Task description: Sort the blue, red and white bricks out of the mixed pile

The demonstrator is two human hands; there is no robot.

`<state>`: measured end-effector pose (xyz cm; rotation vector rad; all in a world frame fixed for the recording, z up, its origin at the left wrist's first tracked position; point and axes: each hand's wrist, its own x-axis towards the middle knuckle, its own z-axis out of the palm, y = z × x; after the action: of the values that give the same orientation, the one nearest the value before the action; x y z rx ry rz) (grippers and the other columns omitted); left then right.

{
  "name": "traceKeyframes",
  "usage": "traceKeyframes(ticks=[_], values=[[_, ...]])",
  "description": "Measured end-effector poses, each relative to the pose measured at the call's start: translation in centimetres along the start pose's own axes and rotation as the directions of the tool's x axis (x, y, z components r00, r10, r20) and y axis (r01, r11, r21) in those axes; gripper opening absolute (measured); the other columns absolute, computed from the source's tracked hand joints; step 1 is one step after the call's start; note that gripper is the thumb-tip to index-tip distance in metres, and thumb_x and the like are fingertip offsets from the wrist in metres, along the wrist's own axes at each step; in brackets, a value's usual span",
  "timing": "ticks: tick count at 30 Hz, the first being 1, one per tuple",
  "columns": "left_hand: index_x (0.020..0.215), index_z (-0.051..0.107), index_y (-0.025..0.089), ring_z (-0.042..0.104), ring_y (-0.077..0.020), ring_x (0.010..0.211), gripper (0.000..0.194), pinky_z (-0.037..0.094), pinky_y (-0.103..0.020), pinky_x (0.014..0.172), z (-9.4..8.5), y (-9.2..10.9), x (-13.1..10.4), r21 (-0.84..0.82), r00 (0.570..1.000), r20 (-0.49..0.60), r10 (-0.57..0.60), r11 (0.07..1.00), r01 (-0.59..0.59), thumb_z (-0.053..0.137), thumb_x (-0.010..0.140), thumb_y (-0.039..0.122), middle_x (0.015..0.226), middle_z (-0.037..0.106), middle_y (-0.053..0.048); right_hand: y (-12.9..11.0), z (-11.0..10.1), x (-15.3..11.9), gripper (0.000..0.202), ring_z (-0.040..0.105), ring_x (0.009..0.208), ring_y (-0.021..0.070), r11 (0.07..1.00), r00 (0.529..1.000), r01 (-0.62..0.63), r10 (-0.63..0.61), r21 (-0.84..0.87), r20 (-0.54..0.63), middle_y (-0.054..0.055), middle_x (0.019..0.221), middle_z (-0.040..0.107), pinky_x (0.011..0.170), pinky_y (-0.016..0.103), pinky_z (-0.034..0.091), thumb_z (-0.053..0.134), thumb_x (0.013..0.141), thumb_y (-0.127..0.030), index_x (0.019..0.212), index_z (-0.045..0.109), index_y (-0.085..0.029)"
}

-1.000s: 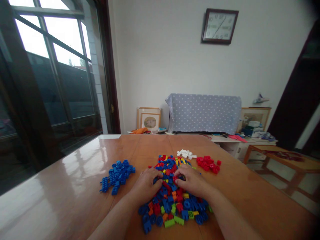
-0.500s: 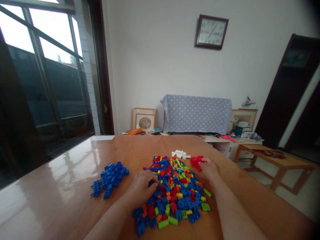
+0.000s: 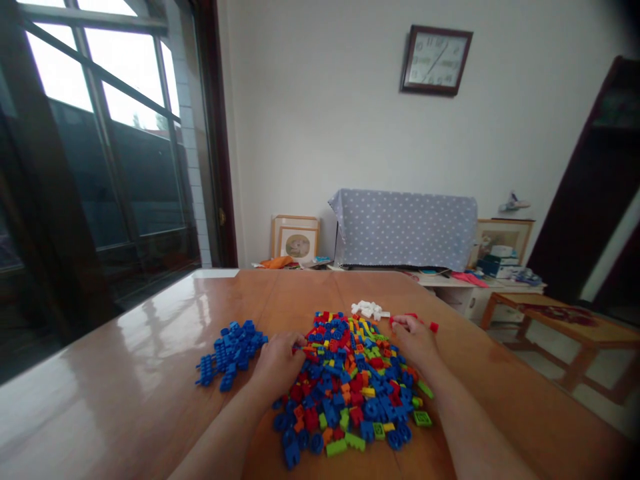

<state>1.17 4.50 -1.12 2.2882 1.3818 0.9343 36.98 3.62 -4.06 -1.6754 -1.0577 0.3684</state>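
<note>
My left hand is at the left edge of a mixed heap of plastic toy bricks, thumb and fingers closed. A bit of blue shows between its fingertips, seemingly a small blue brick. To its left lies a pile of blue bricks. My right hand is at the far right side of the heap, fingers curled in front of some red bricks and partly covering them. Whatever lies within those fingers is hidden. White bricks form a small pile beyond the heap.
The glossy wooden table carries all the bricks. Behind it stands a low cabinet with a dotted cloth cover over something large. A wooden stool-like table is at the right. A glass door is at the left.
My left hand has moved up and left along the heap's edge. My right hand has shifted over the red bricks, which now show on both sides of it. The view has turned slightly left.
</note>
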Motion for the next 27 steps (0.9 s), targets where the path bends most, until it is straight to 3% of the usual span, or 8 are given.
traceKeyframes(ticks=[3, 5, 7, 10, 15, 18, 22, 27], values=[[0.097, 0.067, 0.022, 0.061, -0.0222, 0.101, 0.018, 0.044, -0.032, 0.089, -0.2, 0.5, -0.2, 0.07, 0.999, -0.053, 0.003, 0.998, 0.001, 0.056, 0.084, 0.017, 0.1, 0.07, -0.004, -1.1, 0.4, -1.0, 0.038, 0.068, 0.089, 0.0254, 0.989, 0.989, 0.133, -0.129, -0.057, 0.071, 0.008, 0.093, 0.075, 0.079, 0.034, 0.05, 0.06, 0.08, -0.045, 0.104, 0.072, -0.018], [0.106, 0.067, 0.023, 0.06, -0.0243, 0.107, 0.021, 0.044, -0.035, 0.094, -0.3, 1.4, -0.7, 0.073, 0.998, -0.004, 0.064, 0.995, -0.063, 0.058, 0.089, 0.033, 0.107, 0.069, -0.005, -2.0, 0.8, -1.8, 0.04, 0.069, 0.089, 0.0249, 0.974, 0.968, 0.217, -0.206, -0.063, 0.147, 0.008, 0.094, 0.075, 0.078, 0.034, 0.05, 0.056, 0.084, -0.047, 0.106, 0.071, -0.018], [0.121, 0.064, 0.027, 0.057, -0.0278, 0.116, 0.042, 0.043, -0.041, 0.099, -0.5, 2.6, -1.5, 0.062, 0.989, 0.078, 0.129, 0.989, -0.134, 0.059, 0.089, 0.053, 0.12, 0.066, -0.006, -3.0, 1.2, -2.7, 0.039, 0.069, 0.089, 0.0242, 0.963, 0.947, 0.264, -0.25, -0.047, 0.202, 0.006, 0.096, 0.075, 0.079, 0.034, 0.051, 0.053, 0.086, -0.047, 0.106, 0.07, -0.02], [0.139, 0.054, 0.031, 0.049, -0.0341, 0.129, 0.077, 0.035, -0.054, 0.111, -0.7, 4.1, -2.7, 0.052, 0.953, 0.213, 0.213, 0.972, -0.229, 0.061, 0.076, 0.075, 0.137, 0.058, -0.009, -4.9, 2.0, -3.9, 0.036, 0.067, 0.094, 0.0233, 0.94, 0.917, 0.34, -0.322, -0.039, 0.234, 0.005, 0.103, 0.074, 0.084, 0.034, 0.051, 0.051, 0.088, -0.045, 0.108, 0.069, -0.021], [0.153, 0.036, 0.034, 0.031, -0.042, 0.144, 0.11, 0.01, -0.067, 0.12, -0.3, 4.7, -3.8, 0.03, 0.886, 0.37, 0.278, 0.95, -0.311, 0.063, 0.06, 0.087, 0.157, 0.04, -0.01, -9.0, 3.4, -5.9, 0.037, 0.063, 0.107, 0.0232, 0.883, 0.853, 0.463, -0.421, -0.074, 0.307, 0.007, 0.115, 0.07, 0.094, 0.036, 0.048, 0.054, 0.088, -0.041, 0.118, 0.066, -0.023], [0.154, 0.033, 0.033, 0.025, -0.0421, 0.148, 0.11, 0.007, -0.067, 0.12, -0.1, 4.8, -4.0, 0.014, 0.85, 0.426, 0.311, 0.937, -0.35, 0.06, 0.063, 0.088, 0.16, 0.035, -0.01, -11.2, 4.6, -6.2, 0.038, 0.061, 0.113, 0.0232, 0.858, 0.807, 0.502, -0.419, -0.109, 0.417, 0.007, 0.12, 0.069, 0.099, 0.036, 0.045, 0.055, 0.088, -0.041, 0.12, 0.067, -0.024], [0.153, 0.034, 0.032, 0.024, -0.0394, 0.149, 0.1, 0.008, -0.065, 0.121, -0.2, 5.2, -3.9, 0.043, 0.836, 0.435, 0.333, 0.92, -0.389, 0.054, 0.071, 0.085, 0.16, 0.035, -0.008, -12.5, 7.7, -4.3, 0.043, 0.06, 0.115, 0.0255, 0.789, 0.768, 0.547, -0.34, -0.281, 0.543, 0.009, 0.121, 0.069, 0.102, 0.038, 0.042, 0.055, 0.088, -0.046, 0.122, 0.068, -0.023], [0.152, 0.033, 0.034, 0.027, -0.0385, 0.147, 0.076, 0.01, -0.069, 0.118, 0.7, 4.6, -3.6, 0.066, 0.813, 0.45, 0.371, 0.894, -0.444, 0.054, 0.086, 0.064, 0.161, 0.034, -0.007, -12.5, 13.1, -1.0, 0.055, 0.055, 0.125, 0.0292, 0.67, 0.687, 0.623, -0.224, -0.403, 0.691, 0.011, 0.136, 0.061, 0.106, 0.042, 0.039, 0.054, 0.087, -0.059, 0.132, 0.063, -0.028]])
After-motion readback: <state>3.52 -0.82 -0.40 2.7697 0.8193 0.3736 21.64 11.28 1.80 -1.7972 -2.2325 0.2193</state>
